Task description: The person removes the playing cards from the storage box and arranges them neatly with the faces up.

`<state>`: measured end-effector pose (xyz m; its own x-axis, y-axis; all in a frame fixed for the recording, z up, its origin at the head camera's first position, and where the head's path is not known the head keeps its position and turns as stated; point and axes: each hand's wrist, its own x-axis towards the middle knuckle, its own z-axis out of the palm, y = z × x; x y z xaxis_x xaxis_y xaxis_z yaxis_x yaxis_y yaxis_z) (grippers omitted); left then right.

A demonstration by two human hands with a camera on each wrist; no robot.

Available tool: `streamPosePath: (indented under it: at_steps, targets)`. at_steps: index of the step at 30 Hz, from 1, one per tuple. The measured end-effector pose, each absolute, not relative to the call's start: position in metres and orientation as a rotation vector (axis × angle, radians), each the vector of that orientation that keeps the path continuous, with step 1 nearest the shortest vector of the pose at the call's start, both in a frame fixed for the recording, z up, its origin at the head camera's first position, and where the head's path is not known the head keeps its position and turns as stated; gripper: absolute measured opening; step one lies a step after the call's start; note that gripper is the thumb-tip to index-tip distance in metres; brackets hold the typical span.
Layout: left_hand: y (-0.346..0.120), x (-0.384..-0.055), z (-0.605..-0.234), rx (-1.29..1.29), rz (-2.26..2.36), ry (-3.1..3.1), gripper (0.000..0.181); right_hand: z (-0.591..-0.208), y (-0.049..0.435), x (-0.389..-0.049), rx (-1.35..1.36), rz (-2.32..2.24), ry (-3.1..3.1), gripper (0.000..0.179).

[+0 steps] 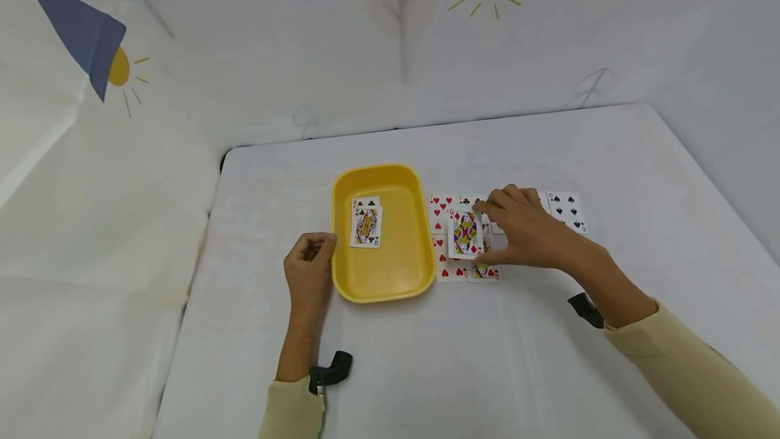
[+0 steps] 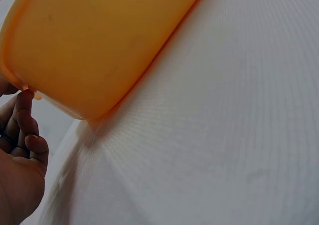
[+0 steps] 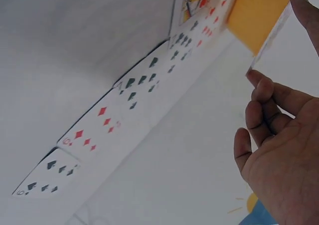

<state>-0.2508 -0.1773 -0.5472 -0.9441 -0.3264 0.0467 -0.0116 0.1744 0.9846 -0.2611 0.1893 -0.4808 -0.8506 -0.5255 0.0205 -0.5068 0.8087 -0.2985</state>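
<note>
My right hand (image 1: 524,229) holds a queen of diamonds card (image 1: 465,232) by its edges, above other playing cards. In the right wrist view, this card (image 3: 273,35) shows nearly edge-on between thumb and fingertip. My left hand (image 1: 309,268) pinches the left rim of a yellow tray (image 1: 402,276); in the left wrist view, fingers meet the rim of the tray (image 2: 89,55). Inside the tray lie a queen of clubs (image 1: 367,227) and, partly under it, an eight of clubs (image 1: 365,202).
Right of the tray, cards lie in rows: a seven of hearts (image 1: 439,212), a six of spades (image 1: 567,212), a six of diamonds (image 3: 92,127) and a seven of spades (image 3: 142,80), among others. A face card (image 1: 485,272) lies in the nearer row. White fabric walls surround the table (image 1: 439,358).
</note>
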Motion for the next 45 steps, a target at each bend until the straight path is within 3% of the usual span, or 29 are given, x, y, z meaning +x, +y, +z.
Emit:
streamPosePath:
  at_steps: [18,45]
  targets:
    - [-0.179,-0.252,-0.549,0.308,-1.822,-2.22,0.026,-0.505,0.236,-0.239,-0.796,-0.456,2.967,0.084]
    - [-0.178,-0.253,-0.549,0.324,-1.833,-2.223,0.027,-0.526,0.259,-0.233,-0.696,-0.397,2.9,0.079]
